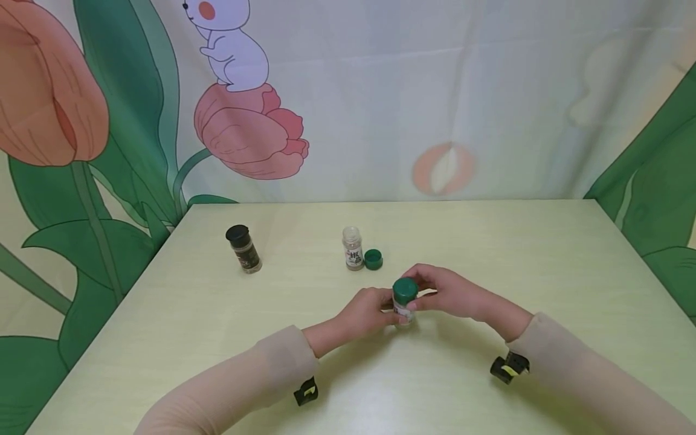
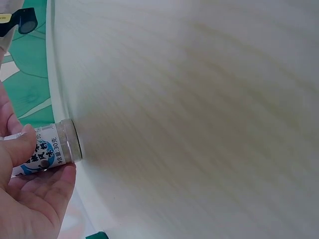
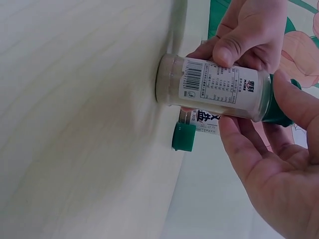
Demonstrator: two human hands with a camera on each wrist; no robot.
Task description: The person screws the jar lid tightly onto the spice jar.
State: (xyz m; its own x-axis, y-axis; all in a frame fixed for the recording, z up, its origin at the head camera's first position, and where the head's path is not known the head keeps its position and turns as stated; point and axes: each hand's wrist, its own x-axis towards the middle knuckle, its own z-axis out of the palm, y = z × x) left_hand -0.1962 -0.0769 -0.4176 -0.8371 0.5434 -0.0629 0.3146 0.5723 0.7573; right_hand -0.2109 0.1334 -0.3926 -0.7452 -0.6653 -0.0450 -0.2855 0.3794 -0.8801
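A clear seasoning bottle (image 3: 219, 87) with a white printed label and green cap (image 1: 405, 290) stands roughly upright near the middle of the table. My left hand (image 1: 367, 311) grips its body, thumb across the label in the left wrist view. At the cap, my right hand (image 1: 448, 293) holds on, with the thumb on the green side and fingers around the far side. Whether the base touches the table I cannot tell. Just behind is a second seasoning bottle (image 1: 353, 251), uncapped, with a loose green cap (image 1: 373, 260) beside it.
A black-capped spice bottle (image 1: 244, 249) with a dark label stands at the back left of the pale table (image 1: 163, 344). Behind the table's far edge hangs a printed curtain (image 1: 370, 121) with flowers and a white animal.
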